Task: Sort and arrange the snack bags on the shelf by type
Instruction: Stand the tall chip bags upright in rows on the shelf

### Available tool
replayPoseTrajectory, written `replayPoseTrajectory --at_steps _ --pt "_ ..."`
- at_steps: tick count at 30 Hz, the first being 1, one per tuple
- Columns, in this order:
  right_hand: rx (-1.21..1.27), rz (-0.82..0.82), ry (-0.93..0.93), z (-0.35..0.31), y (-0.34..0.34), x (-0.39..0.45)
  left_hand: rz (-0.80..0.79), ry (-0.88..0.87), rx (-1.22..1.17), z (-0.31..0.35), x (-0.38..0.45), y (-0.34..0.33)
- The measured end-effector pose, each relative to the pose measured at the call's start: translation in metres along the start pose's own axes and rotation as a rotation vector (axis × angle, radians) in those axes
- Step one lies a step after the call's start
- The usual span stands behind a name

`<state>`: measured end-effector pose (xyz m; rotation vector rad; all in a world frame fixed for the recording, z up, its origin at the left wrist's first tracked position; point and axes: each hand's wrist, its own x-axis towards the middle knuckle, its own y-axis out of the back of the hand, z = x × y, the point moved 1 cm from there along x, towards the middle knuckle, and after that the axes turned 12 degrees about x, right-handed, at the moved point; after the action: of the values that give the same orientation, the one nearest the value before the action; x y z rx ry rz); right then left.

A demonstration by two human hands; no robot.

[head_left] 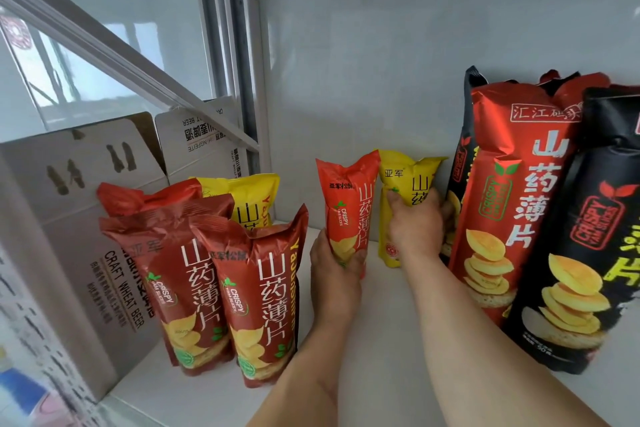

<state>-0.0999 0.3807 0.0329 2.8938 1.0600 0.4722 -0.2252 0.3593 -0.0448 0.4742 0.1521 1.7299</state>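
My left hand [334, 265] grips the lower part of a small red snack bag [349, 198] held upright near the back of the white shelf [381, 340]. Right beside it, my right hand [414, 222] is closed around a small yellow snack bag [410, 177] that stands on the shelf. At the left stands a cluster of small red bags [256, 291] with one yellow bag [251, 198] behind them. Along the right lean tall bags: a large red one [509, 191] between black ones [588, 253].
Cardboard beer boxes [79, 218] fill the left side of the shelf, next to the red bags. A metal upright [252, 80] and a slanted rail [121, 55] cross the upper left. The white back wall [381, 62] closes the rear.
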Motion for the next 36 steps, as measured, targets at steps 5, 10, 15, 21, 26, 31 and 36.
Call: replayPoseTrajectory --at_steps 5,10,15,21,26,31,36 --pt "0.106 -0.043 0.081 0.0 0.007 -0.013 0.01 0.011 0.023 0.001 -0.005 0.006" --pt "0.168 -0.065 0.095 -0.003 0.021 -0.031 0.074 0.022 0.032 -0.002 -0.011 0.011" --pt "0.177 -0.067 0.082 -0.008 0.035 -0.044 0.125 0.065 0.011 -0.001 -0.02 0.021" --pt "0.251 -0.13 0.124 -0.008 0.05 -0.061 0.15 0.09 0.12 -0.001 -0.036 0.027" --pt "0.319 -0.202 0.132 -0.004 0.062 -0.077 0.174 0.095 0.18 0.003 -0.042 0.03" --pt "0.327 -0.278 0.141 0.002 0.074 -0.088 0.158 0.174 0.287 0.009 -0.055 0.031" --pt "0.345 -0.313 0.16 0.002 0.083 -0.094 0.157 0.148 0.202 0.015 -0.096 0.038"
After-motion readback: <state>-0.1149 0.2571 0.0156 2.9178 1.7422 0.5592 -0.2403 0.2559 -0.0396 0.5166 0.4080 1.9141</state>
